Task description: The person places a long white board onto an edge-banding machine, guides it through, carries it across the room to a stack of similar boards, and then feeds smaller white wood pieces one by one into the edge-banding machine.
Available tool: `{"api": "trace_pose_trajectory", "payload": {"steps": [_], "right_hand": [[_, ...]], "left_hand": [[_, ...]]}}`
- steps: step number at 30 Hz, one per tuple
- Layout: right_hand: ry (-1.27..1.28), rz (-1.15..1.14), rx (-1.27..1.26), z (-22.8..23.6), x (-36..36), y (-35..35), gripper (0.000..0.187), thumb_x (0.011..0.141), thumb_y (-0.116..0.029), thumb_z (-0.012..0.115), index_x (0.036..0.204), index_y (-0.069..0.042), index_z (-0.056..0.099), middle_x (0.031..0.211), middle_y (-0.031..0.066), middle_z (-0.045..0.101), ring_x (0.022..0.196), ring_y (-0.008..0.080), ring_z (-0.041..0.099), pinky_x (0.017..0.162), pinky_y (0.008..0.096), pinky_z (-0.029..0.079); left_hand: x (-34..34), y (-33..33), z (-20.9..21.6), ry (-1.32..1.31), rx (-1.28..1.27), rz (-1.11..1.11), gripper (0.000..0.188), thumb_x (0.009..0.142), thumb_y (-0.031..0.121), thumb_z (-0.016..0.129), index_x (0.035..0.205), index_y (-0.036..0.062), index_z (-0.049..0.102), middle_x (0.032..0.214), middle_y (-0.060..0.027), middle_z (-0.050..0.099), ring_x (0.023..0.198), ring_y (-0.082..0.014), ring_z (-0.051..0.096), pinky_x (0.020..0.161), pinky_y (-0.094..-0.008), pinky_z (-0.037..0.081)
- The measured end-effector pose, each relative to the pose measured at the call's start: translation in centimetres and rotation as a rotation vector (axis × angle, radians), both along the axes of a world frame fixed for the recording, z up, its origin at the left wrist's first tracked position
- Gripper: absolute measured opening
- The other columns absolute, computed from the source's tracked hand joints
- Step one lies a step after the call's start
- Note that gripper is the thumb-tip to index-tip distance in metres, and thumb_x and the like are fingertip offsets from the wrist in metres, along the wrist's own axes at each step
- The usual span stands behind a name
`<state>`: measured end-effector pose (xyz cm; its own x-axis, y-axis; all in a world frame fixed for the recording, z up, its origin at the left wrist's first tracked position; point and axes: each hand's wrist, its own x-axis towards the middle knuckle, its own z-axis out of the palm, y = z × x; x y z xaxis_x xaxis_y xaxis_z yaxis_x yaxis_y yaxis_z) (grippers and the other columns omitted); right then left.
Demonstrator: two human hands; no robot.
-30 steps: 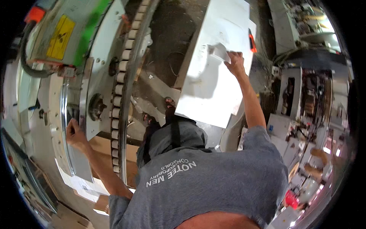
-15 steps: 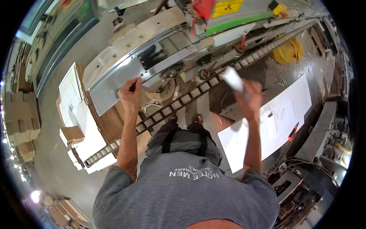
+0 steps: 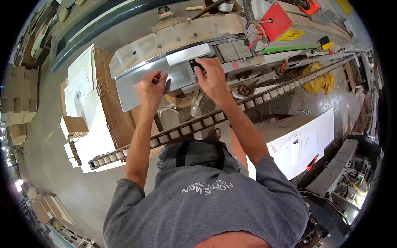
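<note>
A flat white strip (image 3: 189, 54) lies on the shiny metal plate (image 3: 130, 89) of a machine bed, close to its far edge. My right hand (image 3: 213, 78) is just below the strip's right end, with its fingers bent around a small black part (image 3: 192, 64). What exactly those fingers grip is partly hidden. Left of it, my left hand (image 3: 151, 87) hovers over the plate's near edge. Its fingers are curled and stand apart from the thumb, and I see nothing in them.
A slanting roller rail (image 3: 196, 125) runs between me and the machine. Stacked cardboard with white sheets (image 3: 89, 99) stands at left. On the right are a white board (image 3: 304, 136) with an orange-and-black cutter (image 3: 313, 162), and a yellow bag (image 3: 320, 78).
My right hand has swung left and away from me, from above the rail to the metal plate. The white piece it carried now lies there. My left hand has shifted slightly right.
</note>
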<state>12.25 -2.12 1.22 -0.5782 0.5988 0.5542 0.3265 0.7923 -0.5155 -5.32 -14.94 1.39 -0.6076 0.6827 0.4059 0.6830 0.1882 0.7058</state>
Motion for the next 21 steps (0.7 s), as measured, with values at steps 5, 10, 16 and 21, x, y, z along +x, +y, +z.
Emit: {"api": "trace_pose_trajectory", "payload": {"steps": [5, 10, 16, 21], "right_hand": [[0.202, -0.008, -0.056, -1.6, -1.8, -0.9, 0.034, 0.086, -0.009, 0.066, 0.117, 0.004, 0.059, 0.109, 0.0187, 0.065, 0.090, 0.0349, 0.055, 0.082, 0.0416, 0.047], [0.229, -0.034, -0.089, -1.8, -3.0, -0.7, 0.044, 0.081, -0.007, 0.069, 0.118, 0.007, 0.051, 0.110, 0.0232, 0.060, 0.098, 0.0397, 0.055, 0.087, 0.0484, 0.039], [0.205, -0.108, -0.081, -2.0, -2.3, 0.6, 0.042, 0.083, -0.010, 0.068, 0.119, 0.006, 0.054, 0.112, 0.0230, 0.061, 0.097, 0.0390, 0.053, 0.087, 0.0464, 0.042], [0.130, -0.222, -0.098, -1.5, 0.0, 3.0, 0.040, 0.083, -0.012, 0.068, 0.117, 0.006, 0.058, 0.113, 0.0224, 0.062, 0.098, 0.0389, 0.053, 0.088, 0.0455, 0.044]], "left_hand": [[-0.9, 2.7, -0.6, 0.034, 0.027, -0.072, 0.023, 0.073, 0.014, 0.081, 0.087, -0.0005, 0.071, 0.077, -0.0153, 0.068, 0.065, -0.0256, 0.066, 0.061, -0.0340, 0.053], [-1.5, 4.8, -1.4, 0.119, 0.033, -0.068, 0.019, 0.074, 0.016, 0.079, 0.085, 0.0021, 0.072, 0.077, -0.0157, 0.068, 0.066, -0.0307, 0.066, 0.062, -0.0360, 0.052], [-0.7, 6.6, -1.4, 0.187, 0.013, -0.115, 0.018, 0.077, 0.018, 0.079, 0.081, 0.0023, 0.072, 0.077, -0.0159, 0.069, 0.066, -0.0304, 0.067, 0.061, -0.0350, 0.052], [2.2, 10.0, -1.5, 0.240, 0.019, -0.152, 0.018, 0.078, 0.020, 0.077, 0.077, 0.0038, 0.069, 0.074, -0.0145, 0.066, 0.067, -0.0345, 0.063, 0.060, -0.0412, 0.049]]}}
